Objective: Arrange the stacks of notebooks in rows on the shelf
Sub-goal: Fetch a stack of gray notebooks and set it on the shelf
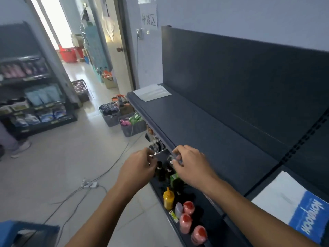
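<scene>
Both hands are held at the shelf [204,129] edge, left hand [138,166] and right hand [191,165] curled, perhaps empty; a blue-and-white notebook [292,205] lies flat.

You get hard daylight from the open doorway [53,24], blown out white and glaring off the pale tiled floor [53,157]. The dark grey metal shelf [204,125] stays dim and flat. Everything is softly blurred, and the wide lens bends the edges
</scene>
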The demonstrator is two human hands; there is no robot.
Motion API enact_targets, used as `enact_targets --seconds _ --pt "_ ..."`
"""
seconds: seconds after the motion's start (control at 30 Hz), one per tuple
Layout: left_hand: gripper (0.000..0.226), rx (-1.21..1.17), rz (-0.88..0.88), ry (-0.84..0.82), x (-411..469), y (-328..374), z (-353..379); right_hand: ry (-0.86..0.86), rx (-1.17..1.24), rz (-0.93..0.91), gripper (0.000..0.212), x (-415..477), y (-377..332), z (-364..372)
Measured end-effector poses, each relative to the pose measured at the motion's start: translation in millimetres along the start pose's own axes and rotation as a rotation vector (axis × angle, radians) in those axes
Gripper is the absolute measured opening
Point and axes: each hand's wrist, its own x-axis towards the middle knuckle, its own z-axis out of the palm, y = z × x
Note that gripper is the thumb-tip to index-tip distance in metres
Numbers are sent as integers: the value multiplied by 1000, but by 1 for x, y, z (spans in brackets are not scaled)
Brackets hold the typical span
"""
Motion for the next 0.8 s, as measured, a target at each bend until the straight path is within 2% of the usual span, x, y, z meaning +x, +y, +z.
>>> enact_targets --seconds 0.43,0.6,0.8 --pt "24 -75 -25 6 174 -105 -24 -64 -5 63 19 194 -28 59" --pt "24 -60 36 -19 242 -152 -35 -34 -40 110 22 261 -47 88" --pt "25 -50 172 -66 331 -212 -53 31 -69 260 24 340 -74 125"
